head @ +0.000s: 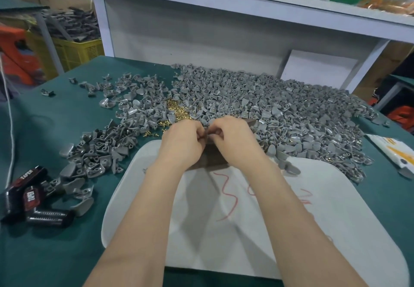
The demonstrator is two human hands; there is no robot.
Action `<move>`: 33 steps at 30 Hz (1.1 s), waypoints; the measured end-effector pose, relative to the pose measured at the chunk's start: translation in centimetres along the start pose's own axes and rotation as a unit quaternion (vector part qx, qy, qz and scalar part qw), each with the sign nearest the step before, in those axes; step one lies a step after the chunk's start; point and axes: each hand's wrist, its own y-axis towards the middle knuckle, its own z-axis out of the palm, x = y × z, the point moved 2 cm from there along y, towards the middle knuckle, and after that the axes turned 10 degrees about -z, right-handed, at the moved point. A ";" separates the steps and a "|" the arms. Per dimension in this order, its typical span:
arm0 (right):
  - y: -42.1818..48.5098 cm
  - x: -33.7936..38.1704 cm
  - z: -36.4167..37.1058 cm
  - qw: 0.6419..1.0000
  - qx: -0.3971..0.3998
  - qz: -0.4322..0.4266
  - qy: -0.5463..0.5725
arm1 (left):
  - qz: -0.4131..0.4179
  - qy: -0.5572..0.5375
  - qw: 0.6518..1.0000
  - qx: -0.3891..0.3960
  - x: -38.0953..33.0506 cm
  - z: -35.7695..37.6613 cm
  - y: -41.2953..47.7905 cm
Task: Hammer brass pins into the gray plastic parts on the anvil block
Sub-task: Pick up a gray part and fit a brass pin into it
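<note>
L hand (182,140) + R hand (235,136) knuckle to knuckle at far edge of white board (313,219), fingers curled, what they pinch hidden, can't tell | brown block (212,160) under them | gray parts (257,98) heaped beyond board | brass pins (177,109) just past its far-left corner

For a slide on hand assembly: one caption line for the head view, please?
Left hand and right hand, both curled, meet over a brown block amid gray plastic parts and brass pins.
</note>
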 end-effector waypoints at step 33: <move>-1.0 -0.1 0.9 0.981 -0.091 0.105 0.138 | 0.006 -0.002 1.000 -0.015 0.2 0.2 0.1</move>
